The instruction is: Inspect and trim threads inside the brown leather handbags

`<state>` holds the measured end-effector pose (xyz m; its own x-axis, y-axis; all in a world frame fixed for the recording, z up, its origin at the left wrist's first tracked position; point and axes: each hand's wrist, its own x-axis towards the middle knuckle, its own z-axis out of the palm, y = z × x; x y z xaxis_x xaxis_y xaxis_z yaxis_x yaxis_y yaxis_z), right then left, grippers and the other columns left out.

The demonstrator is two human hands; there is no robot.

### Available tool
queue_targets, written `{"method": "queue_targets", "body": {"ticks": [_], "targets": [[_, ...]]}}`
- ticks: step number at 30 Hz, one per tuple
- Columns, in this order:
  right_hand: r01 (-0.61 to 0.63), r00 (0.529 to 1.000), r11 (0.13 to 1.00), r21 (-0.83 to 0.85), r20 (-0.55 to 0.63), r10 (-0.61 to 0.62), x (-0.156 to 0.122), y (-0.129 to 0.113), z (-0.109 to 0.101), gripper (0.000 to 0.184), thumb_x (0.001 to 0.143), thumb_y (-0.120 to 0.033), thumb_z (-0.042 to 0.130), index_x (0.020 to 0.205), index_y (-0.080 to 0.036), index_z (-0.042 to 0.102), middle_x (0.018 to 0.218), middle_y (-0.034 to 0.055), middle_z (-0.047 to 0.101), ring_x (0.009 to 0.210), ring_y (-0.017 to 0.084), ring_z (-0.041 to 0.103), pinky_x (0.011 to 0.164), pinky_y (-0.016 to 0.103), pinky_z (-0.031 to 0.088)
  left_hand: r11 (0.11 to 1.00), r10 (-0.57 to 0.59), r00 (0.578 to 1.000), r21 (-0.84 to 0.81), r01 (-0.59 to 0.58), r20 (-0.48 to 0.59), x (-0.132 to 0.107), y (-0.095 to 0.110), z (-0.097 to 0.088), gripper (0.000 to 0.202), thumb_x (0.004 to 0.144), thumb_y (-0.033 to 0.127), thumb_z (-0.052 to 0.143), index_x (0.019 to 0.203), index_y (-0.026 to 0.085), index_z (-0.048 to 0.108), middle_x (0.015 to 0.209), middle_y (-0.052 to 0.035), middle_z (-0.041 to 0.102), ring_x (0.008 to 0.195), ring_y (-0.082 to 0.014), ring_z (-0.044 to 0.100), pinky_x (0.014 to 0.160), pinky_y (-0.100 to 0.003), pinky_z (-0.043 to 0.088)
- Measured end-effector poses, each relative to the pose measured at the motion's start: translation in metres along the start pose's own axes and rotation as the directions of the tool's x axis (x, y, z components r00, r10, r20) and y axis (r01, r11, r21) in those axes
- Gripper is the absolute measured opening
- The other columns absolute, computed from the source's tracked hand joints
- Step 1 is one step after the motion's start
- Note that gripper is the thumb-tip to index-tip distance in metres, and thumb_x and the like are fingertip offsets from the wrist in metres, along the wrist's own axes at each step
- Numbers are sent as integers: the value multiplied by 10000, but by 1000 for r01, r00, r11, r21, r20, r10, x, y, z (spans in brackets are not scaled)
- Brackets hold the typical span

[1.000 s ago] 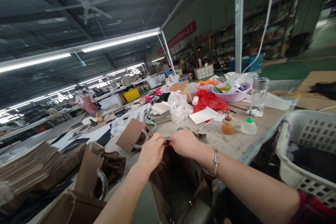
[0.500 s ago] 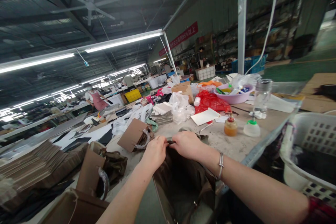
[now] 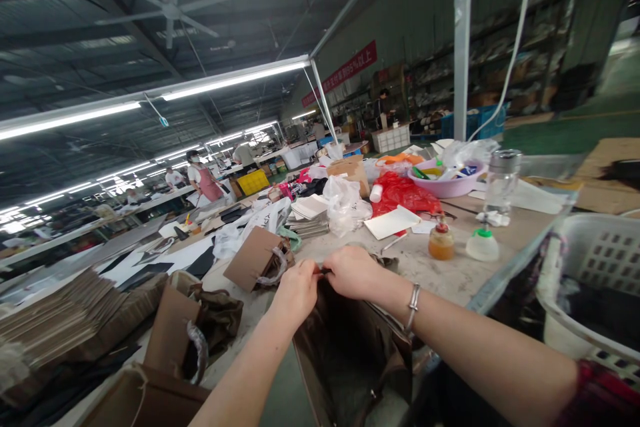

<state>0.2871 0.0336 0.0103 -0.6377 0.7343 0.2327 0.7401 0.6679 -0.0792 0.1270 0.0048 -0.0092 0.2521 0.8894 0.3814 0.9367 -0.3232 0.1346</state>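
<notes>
A dark brown bag (image 3: 350,353) hangs open over the near edge of the worktable (image 3: 450,273). My left hand (image 3: 296,290) and my right hand (image 3: 353,271) are side by side at its far rim. Both pinch the rim with closed fingers, and their fingertips almost touch. A metal bangle sits on my right wrist. The bag's inside is dark and I cannot make out anything in it.
Brown paper bags (image 3: 255,257) and flat cardboard stacks (image 3: 60,320) lie left. An orange-filled bottle (image 3: 441,242), a green-capped bottle (image 3: 482,245), a clear jar (image 3: 501,183), a pink basin (image 3: 445,181) and a red plastic bag (image 3: 405,195) stand behind. A white basket (image 3: 595,280) sits right. A person in a pink apron (image 3: 206,181) works far off.
My hands have kept their pinch on the bag's rim and hardly moved. The person in the pink apron has walked to the right along the far tables.
</notes>
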Motion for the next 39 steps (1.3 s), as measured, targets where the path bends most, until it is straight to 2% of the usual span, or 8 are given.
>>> {"method": "queue_targets", "body": {"ticks": [4,7,10,13,17,20,27,39], "targets": [[-20,1000,1000,-3,-11,20,1,3,4,296,836,-308,434,840,-196,707,823,97,696,784,232,640,685,297,481,998,-16,1000,-53,16,-5,1,1,0,115,826,102,515,753,170,571,770,-29,633,762,-166,598,693,-261,421],[-15,999,1000,5,-29,15,2,5,7,304,841,-328,431,821,-213,712,812,78,698,784,230,639,678,295,480,984,-96,995,-154,94,-4,-1,0,1,62,790,127,588,807,184,571,809,-13,660,790,-162,620,718,-256,442],[-15,999,1000,16,-30,15,2,7,8,312,848,-329,427,823,-220,719,825,68,701,793,221,639,696,290,476,946,-201,979,-253,202,32,-5,-1,0,346,731,163,676,1041,200,525,929,-13,686,854,-166,639,763,-260,460],[-22,999,1000,15,-28,22,2,7,8,308,852,-327,433,838,-222,723,836,65,703,800,223,641,695,287,478,955,-237,968,-161,248,86,-7,0,-4,396,715,218,701,1080,199,548,972,-31,692,903,-189,637,779,-273,451],[-35,999,999,15,-25,36,2,7,7,307,852,-336,440,841,-222,725,831,71,704,804,230,640,695,297,482,975,-221,965,15,221,143,-6,3,-8,171,753,338,667,880,224,660,834,-12,701,789,-188,636,652,-255,410],[-39,999,999,20,-10,39,1,7,6,315,853,-340,433,846,-221,724,838,77,704,813,231,639,703,303,484,972,-228,962,85,217,147,-5,4,-8,159,786,387,624,801,242,687,765,-3,698,742,-180,629,608,-249,375],[-40,999,999,-9,-27,40,2,5,8,314,852,-335,434,828,-200,717,803,93,696,767,248,645,657,311,492,980,-190,973,87,179,133,-4,4,-9,187,825,367,574,953,304,695,879,-2,715,826,-187,643,672,-258,399],[28,999,999,-17,-37,-29,-1,8,6,351,896,-311,386,813,-195,707,824,87,694,786,234,643,668,304,483,969,-165,978,209,136,129,-5,8,-12,272,880,361,463,823,236,698,805,-46,711,761,-202,653,634,-262,417]]}}
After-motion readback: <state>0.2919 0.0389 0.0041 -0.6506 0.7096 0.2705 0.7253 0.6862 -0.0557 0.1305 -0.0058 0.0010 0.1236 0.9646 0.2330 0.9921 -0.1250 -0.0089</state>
